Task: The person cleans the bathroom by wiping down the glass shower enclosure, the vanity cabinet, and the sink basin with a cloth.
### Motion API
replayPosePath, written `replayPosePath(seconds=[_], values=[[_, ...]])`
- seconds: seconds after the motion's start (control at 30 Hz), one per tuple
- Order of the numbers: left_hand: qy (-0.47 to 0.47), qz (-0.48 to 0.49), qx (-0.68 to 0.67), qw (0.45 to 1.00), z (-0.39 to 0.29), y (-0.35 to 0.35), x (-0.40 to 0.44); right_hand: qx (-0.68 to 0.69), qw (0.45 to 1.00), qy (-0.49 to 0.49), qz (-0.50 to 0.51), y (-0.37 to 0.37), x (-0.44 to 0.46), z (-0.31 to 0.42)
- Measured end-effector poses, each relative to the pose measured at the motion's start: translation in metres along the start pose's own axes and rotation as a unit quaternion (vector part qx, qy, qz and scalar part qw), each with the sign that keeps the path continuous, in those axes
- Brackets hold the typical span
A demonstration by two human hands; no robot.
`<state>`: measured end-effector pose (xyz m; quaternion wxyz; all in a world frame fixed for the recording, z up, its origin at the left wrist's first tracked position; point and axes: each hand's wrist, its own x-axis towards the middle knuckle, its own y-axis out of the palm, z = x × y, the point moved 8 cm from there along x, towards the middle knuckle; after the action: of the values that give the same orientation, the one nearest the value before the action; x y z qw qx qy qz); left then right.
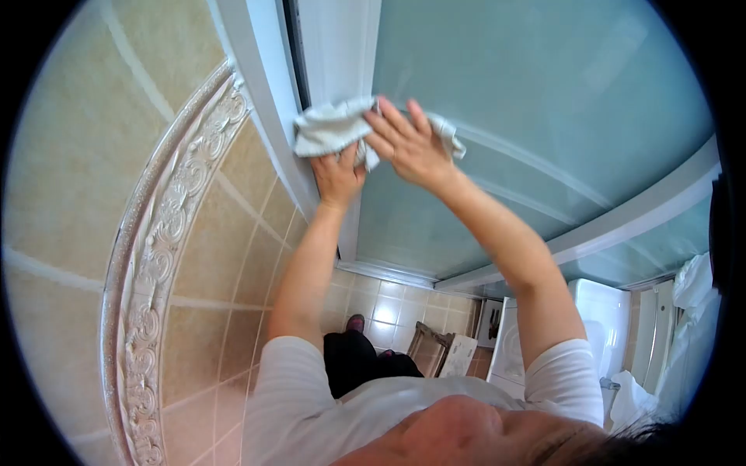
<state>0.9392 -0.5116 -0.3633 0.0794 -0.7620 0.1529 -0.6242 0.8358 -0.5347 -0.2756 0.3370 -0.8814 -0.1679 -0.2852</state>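
Cloth [332, 128] against both hands [420, 155], at white door frame [339, 54].

From my remote seat, I see the rag [330, 126] as soft, matt, creased cloth. The pane [497, 202] looks like frosted glass, smooth and faintly reflective, beside a smooth white frame [338, 46] with a slight sheen. I make out glazed wall tiles [85, 179], a glossy moulded border [167, 225] with raised scrollwork, and shiny floor tiles [385, 311]. The sleeve [563, 373] is matt woven or knit cloth; I cannot tell which.
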Motion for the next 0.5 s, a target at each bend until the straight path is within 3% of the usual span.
replayPosePath(seconds=[0.17, 0.2, 0.23, 0.27, 0.3, 0.33, 0.47, 0.5], values=[[-0.101, 0.21, 0.051, 0.971, 0.017, 0.028, -0.122, 0.091, 0.993, -0.033, 0.065, 0.039, -0.067, 0.068], [-0.101, 0.214, 0.053, 0.97, 0.016, 0.013, -0.134, 0.145, 0.979, -0.058, 0.129, 0.053, -0.086, 0.084], [-0.1, 0.281, -0.02, 0.954, 0.012, 0.008, -0.147, 0.196, 0.958, -0.081, 0.192, 0.056, -0.095, 0.093], [-0.096, 0.344, -0.093, 0.929, 0.009, 0.008, -0.152, 0.196, 0.959, -0.077, 0.19, 0.052, -0.099, 0.087], [-0.092, 0.343, -0.093, 0.93, 0.008, 0.003, -0.136, 0.222, 0.95, -0.06, 0.213, 0.045, -0.097, 0.074], [-0.048, 0.275, -0.081, 0.957, -0.003, -0.014, -0.098, 0.248, 0.938, -0.04, 0.237, 0.034, -0.091, 0.063], [0.107, -0.004, -0.099, 0.989, -0.049, -0.084, 0.093, 0.121, 0.992, 0.025, 0.03, -0.063, -0.002, -0.057], [0.121, -0.009, -0.091, 0.988, -0.057, -0.09, 0.138, 0.051, 0.997, 0.036, -0.035, -0.089, 0.02, -0.089]])
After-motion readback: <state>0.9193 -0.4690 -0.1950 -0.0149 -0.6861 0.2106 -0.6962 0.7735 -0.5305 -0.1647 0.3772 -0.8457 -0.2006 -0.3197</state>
